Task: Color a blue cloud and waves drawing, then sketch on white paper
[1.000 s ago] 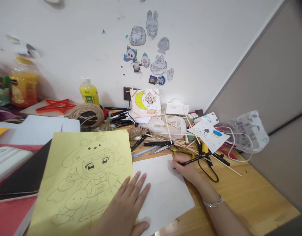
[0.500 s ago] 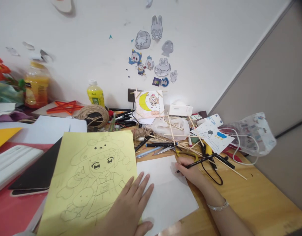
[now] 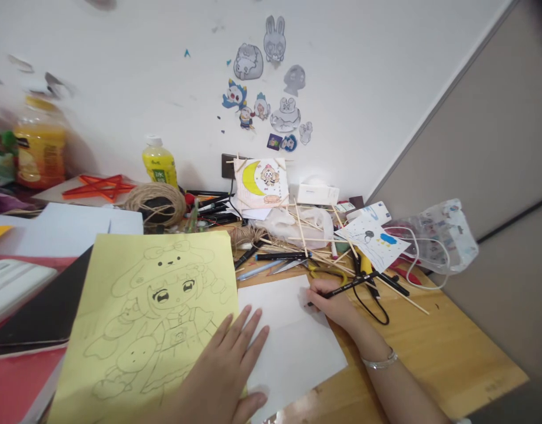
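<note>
My left hand (image 3: 229, 371) lies flat with its fingers stretched out, pressing on the lower right corner of a yellow sheet (image 3: 151, 312) that bears a pencil drawing of a cartoon girl. The fingertips reach over onto a blank white sheet (image 3: 288, 341) beside it. My right hand (image 3: 337, 303) is closed round a black pen (image 3: 348, 285), and the pen's tip rests on the top right part of the white sheet. A silver bracelet (image 3: 379, 360) circles that wrist.
Thin wooden sticks (image 3: 315, 247), pens, yellow-handled pliers (image 3: 366, 265) and small drawings crowd the desk behind the sheets. A twine spool (image 3: 156, 203), two yellow bottles (image 3: 158, 165), an orange star (image 3: 98, 187) and a plastic bag (image 3: 443, 232) stand further back. Stickers (image 3: 271, 88) dot the wall.
The view has shifted slightly; both hands hold nearly the same places, the left flat on the yellow sheet and the right with the pen at the white sheet's top.
</note>
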Demonstrator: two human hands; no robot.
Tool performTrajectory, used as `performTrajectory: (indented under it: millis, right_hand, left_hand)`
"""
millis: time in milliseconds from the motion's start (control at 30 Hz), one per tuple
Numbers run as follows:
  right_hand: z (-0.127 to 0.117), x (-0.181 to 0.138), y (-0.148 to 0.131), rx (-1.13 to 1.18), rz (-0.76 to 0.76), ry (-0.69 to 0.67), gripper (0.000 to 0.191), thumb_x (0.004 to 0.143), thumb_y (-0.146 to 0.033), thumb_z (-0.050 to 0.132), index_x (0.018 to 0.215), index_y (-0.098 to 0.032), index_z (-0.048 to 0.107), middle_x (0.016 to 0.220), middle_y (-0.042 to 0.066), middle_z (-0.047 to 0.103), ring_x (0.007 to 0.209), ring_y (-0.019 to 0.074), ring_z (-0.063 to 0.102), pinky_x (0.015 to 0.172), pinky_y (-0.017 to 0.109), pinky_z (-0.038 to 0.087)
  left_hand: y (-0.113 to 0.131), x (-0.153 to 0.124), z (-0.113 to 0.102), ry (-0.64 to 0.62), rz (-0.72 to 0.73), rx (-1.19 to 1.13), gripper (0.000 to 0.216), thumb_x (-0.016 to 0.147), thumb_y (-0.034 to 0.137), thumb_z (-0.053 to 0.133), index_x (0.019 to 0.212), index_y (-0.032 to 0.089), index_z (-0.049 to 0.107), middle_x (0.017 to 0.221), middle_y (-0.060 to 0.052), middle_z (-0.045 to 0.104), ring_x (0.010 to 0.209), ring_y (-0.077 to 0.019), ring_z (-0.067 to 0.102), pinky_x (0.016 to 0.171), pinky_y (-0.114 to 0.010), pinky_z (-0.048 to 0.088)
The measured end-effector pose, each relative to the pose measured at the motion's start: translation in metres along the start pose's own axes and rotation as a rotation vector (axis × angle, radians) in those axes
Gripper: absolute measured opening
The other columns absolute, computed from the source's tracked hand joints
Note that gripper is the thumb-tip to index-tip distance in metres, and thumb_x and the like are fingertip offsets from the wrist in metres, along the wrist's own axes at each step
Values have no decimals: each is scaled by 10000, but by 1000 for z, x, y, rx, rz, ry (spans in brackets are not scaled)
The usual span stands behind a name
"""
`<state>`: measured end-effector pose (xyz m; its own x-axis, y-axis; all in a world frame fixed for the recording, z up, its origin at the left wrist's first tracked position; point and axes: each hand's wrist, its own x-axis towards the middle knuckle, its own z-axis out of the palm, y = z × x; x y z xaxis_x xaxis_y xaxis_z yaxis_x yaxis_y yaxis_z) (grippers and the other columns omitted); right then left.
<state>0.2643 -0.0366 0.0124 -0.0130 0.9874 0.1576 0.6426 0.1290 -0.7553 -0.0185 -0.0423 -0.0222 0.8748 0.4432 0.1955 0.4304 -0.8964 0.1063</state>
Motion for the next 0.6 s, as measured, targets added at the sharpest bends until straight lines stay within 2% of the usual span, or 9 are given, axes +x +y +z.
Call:
performTrajectory:
  millis: [233, 600]
  right_hand:
    - [1, 0, 4, 45, 32, -16, 300, 752, -287, 456, 487, -239, 323, 467, -45, 391, 464, 128, 380, 470, 259, 282]
    - [0, 2, 2, 42, 19, 12, 259, 724, -268, 426, 487, -234, 327, 473, -50, 381, 480, 119, 375, 476, 248, 272]
  left_hand:
    - [-1, 0, 2, 16, 9, 15, 742, 853, 439, 569, 1481, 168, 280, 1550, -164, 157, 1403, -383, 117, 1071, -585, 244]
    - [-2, 0, 3, 24, 8, 18, 738, 864, 453, 555, 1486, 180, 268, 1555, -147, 151, 1406, -373, 113, 1083, -568, 227]
